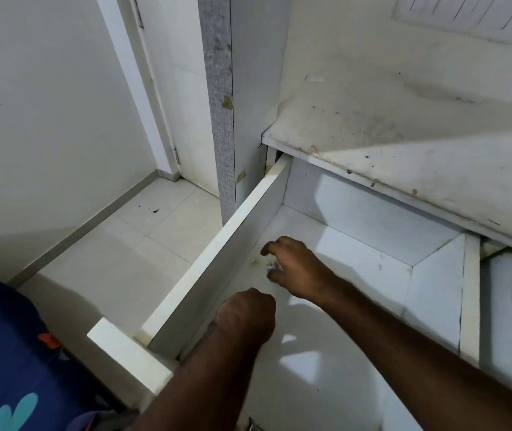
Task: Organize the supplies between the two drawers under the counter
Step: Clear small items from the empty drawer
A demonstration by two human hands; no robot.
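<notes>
Head view: single wide-angle camera.
Looks forward and steeply down, close above the open drawer (326, 306) under the counter (404, 144).

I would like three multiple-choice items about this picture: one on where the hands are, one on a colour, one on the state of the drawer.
1. Where are both hands?
A. on the counter
B. inside the open drawer
C. on the floor

2. What colour is the drawer's inside?
A. white
B. red
C. black

3. What state is the left drawer in?
A. shut
B. pulled out
C. removed

Answers:
1 B: the left hand and right hand reach into the drawer, below the counter.
2 A: its walls and bottom are white.
3 B: it extends out from under the counter.
</notes>
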